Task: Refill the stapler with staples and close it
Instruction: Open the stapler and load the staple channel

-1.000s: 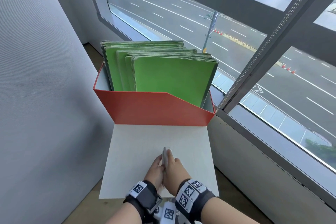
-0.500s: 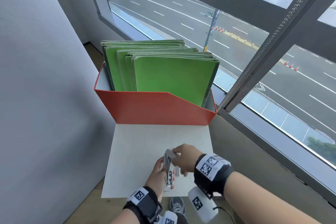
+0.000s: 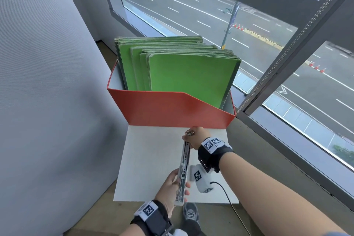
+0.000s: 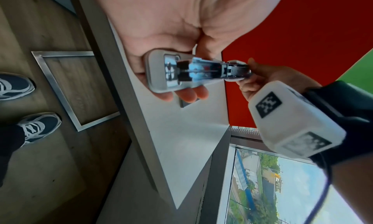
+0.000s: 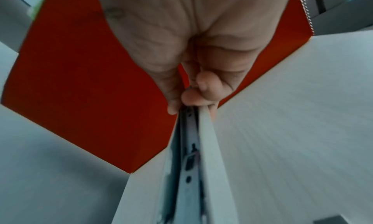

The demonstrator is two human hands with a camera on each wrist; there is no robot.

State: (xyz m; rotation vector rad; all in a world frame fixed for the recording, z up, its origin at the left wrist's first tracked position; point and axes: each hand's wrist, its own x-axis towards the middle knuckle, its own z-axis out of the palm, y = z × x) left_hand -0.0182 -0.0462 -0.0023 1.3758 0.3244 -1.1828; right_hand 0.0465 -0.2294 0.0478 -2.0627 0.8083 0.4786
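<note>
A grey stapler (image 3: 183, 168) is swung fully open into one long line above the white table (image 3: 149, 159). My left hand (image 3: 170, 188) grips its near half, fingers wrapped under the base (image 4: 161, 71) with the metal staple channel (image 4: 203, 68) facing up. My right hand (image 3: 195, 137) pinches the far end of the opened top arm (image 5: 203, 139) close to the red box. The channel's inside shows metal and a black pusher; I cannot tell whether staples lie in it.
A red file box (image 3: 168, 109) full of green folders (image 3: 189, 76) stands at the table's far edge. A grey wall (image 3: 47, 82) is on the left, a window sill and glass (image 3: 287, 130) on the right. My shoes (image 4: 34, 125) stand on the wood floor below.
The hands held the shut stapler together a second ago. Since then my right hand has swung the top arm away toward the red box, opening the stapler out flat.
</note>
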